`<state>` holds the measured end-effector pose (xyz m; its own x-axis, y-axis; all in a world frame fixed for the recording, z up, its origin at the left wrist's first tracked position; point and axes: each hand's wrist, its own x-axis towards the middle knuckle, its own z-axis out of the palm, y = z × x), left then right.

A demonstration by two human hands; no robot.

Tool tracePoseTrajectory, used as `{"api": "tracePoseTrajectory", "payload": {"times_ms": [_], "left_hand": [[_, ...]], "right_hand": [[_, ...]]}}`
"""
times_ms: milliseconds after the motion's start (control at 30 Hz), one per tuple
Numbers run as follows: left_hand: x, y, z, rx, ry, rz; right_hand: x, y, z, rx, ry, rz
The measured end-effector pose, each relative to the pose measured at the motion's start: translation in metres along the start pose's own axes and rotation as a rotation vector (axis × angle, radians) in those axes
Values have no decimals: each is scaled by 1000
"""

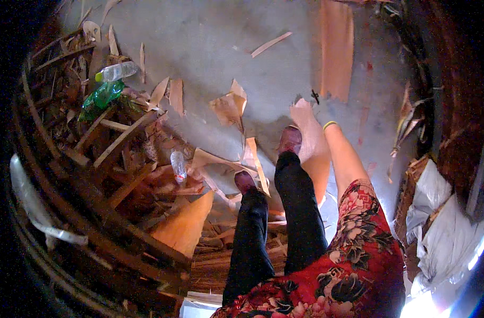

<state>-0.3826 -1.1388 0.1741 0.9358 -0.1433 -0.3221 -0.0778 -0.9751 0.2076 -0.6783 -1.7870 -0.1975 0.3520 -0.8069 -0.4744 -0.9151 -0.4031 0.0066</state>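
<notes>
My right arm [350,159], in a red floral sleeve, reaches forward over the grey floor. A yellow bracelet [331,124] circles its wrist. Past the bracelet my right hand [327,115] is so smeared that its fingers do not show. Close beside it, a thin tan wood sheet [312,135] runs back along my leg; whether the hand touches it I cannot tell. Farther ahead lies a long, wide strip of thin wood [336,53], its near end close to the hand. My left hand is out of view.
Wood scraps and sticks [125,132] heap up at left, with a green plastic bottle [101,99] and clear bottles [117,71] among them. Torn thin sheets [229,106] lie ahead of my shoes [290,140]. White sacking [448,238] stands at right.
</notes>
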Motion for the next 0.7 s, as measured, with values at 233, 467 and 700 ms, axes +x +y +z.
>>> {"api": "tracePoseTrajectory", "payload": {"times_ms": [233, 467, 700], "left_hand": [[10, 15, 20, 48, 3, -25], [4, 20, -6, 40, 18, 32], [-3, 21, -48, 22, 82, 126]], "right_hand": [[54, 20, 70, 703, 98, 278], [-51, 3, -35, 1678, -467, 255], [-134, -15, -116, 2122, -769, -90]]}}
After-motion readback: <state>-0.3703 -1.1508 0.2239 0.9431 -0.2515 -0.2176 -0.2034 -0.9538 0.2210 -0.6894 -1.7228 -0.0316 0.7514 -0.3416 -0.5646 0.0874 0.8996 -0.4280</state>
